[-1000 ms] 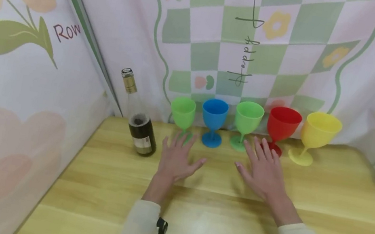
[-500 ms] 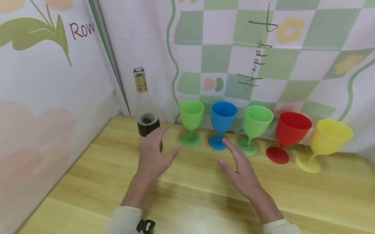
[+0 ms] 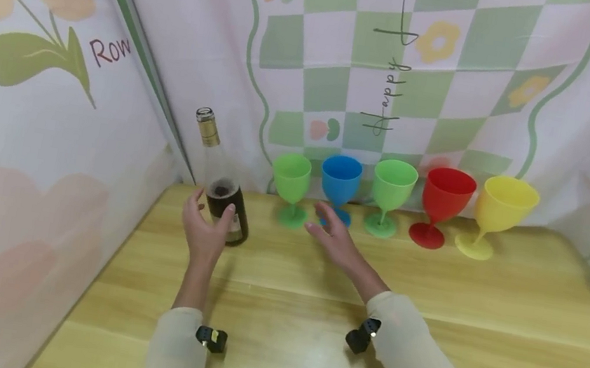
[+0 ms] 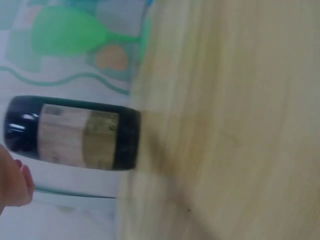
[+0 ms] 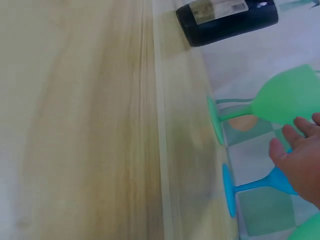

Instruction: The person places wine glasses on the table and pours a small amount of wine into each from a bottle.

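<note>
A wine bottle [image 3: 225,193] with a gold neck, dark lower part and pale label stands upright at the left of the table. My left hand [image 3: 206,231] is right at it, thumb over the front and fingers along the left side, spread wide. In the left wrist view, some of that hand [image 4: 12,182] shows beside the upper bottle body [image 4: 75,135]. My right hand [image 3: 338,239] hovers before the blue goblet [image 3: 340,181], fingers loosely bent and holding nothing; it hides part of the goblet's foot. Left of this goblet stands a green goblet [image 3: 292,177].
Farther right along the back edge stand a second green goblet [image 3: 393,187], a red goblet [image 3: 446,198] and a yellow goblet [image 3: 502,207]. Printed curtains hang behind the wooden table [image 3: 306,334] and on its left.
My left hand has moved left from before the left green goblet to the bottle. My right hand has shifted left from near the red goblet to the blue one. Bottle and goblets stay put.
</note>
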A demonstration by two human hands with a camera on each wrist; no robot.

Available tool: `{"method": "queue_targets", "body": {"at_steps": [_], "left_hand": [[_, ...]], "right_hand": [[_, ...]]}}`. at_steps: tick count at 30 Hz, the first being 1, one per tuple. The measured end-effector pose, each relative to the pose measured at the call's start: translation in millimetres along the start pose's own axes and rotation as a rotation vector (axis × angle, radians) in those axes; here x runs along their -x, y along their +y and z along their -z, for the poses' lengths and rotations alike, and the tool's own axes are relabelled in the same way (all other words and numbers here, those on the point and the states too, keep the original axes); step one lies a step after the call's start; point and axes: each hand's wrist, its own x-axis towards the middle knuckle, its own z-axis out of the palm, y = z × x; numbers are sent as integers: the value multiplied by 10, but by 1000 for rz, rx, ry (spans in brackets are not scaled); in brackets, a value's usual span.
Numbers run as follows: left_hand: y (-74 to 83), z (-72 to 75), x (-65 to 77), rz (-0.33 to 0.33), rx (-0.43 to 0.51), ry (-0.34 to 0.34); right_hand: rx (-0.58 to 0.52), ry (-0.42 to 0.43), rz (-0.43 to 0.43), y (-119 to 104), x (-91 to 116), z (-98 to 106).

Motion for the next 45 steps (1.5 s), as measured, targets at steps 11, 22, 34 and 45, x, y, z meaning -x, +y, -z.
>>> {"method": "queue_targets", "body": {"at_steps": [11,22,34,45], "left_hand": [[-166,3,-314,174,29,-188],[-266,-60,-391,230,76,-226],[-304,-236,-412,207,53,-177],[-353,-173,-481,227,30,-158]], "right_hand": [[-1,-32,-197,89,-381,-237],[-130,130,-142,30,-812,-283],[-33,231,-164,-16,-1122,-264],[-65,192,-188,-19,-1121,-299]]}}
